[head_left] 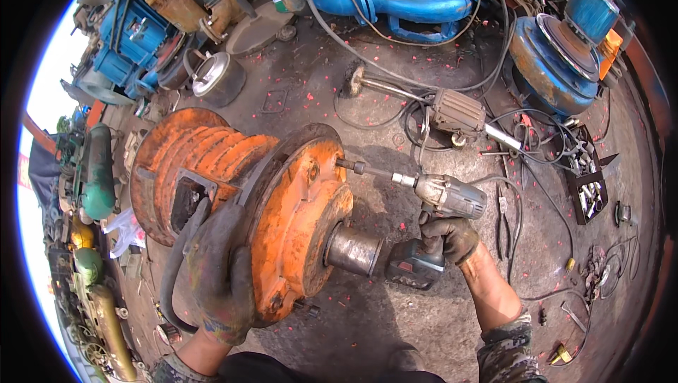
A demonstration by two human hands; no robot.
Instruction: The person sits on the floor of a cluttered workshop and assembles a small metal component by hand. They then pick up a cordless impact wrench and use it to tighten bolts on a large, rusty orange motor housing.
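Note:
A large orange motor (pixel 311 220), rusty and ribbed, lies on its side with a bare steel shaft (pixel 355 249) sticking out to the right. My left hand (pixel 222 270), in a dirty grey glove, grips it behind the round end flange, beside the opening in its housing; some fingertips are hidden. A thick black cable (pixel 173 277) bends down next to that hand. Gloved too, my right hand (pixel 452 238) is closed around the handle of a cordless impact wrench (pixel 445 196). Its long extension with a socket (pixel 359 167) reaches a bolt at the flange's upper edge.
Beyond the wrench lie a corded power tool (pixel 458 111) and loose cables. Pliers (pixel 502 224) and a black box of sockets (pixel 588 192) are at right. A lidded metal pot (pixel 217 79), blue motors (pixel 134 37) and a blue pump casing (pixel 395 5) stand farther back.

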